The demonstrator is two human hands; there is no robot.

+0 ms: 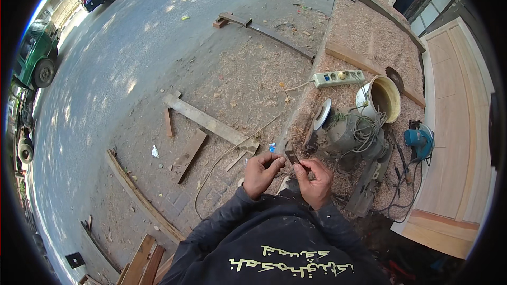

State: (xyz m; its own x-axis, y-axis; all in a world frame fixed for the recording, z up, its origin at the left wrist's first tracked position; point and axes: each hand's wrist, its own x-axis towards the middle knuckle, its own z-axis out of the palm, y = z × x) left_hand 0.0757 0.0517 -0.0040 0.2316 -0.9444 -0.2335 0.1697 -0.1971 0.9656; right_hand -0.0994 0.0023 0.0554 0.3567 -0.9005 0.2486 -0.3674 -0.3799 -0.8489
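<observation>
My right hand [314, 183] grips a small dark flat piece [292, 156] that looks like metal, tilted upward in front of me. My left hand [260, 174] is closed close beside it, thumb and forefinger pinched at its left; whether they hold anything is too small to make out. Just right of both hands sits a grey machine [343, 134] with a coiled cable on it and a white disc [322, 113] at its left, on a ledge [385, 37] strewn with wood shavings.
Power strip [338, 78], bucket [391, 100], saw blade [394, 79], blue power tool [418, 140] and plank [348, 56] are on the ledge. Pale door [449, 126] stands right. Boards [206, 119] and cord [222, 159] lie on the ground; vehicles [37, 58] line the road.
</observation>
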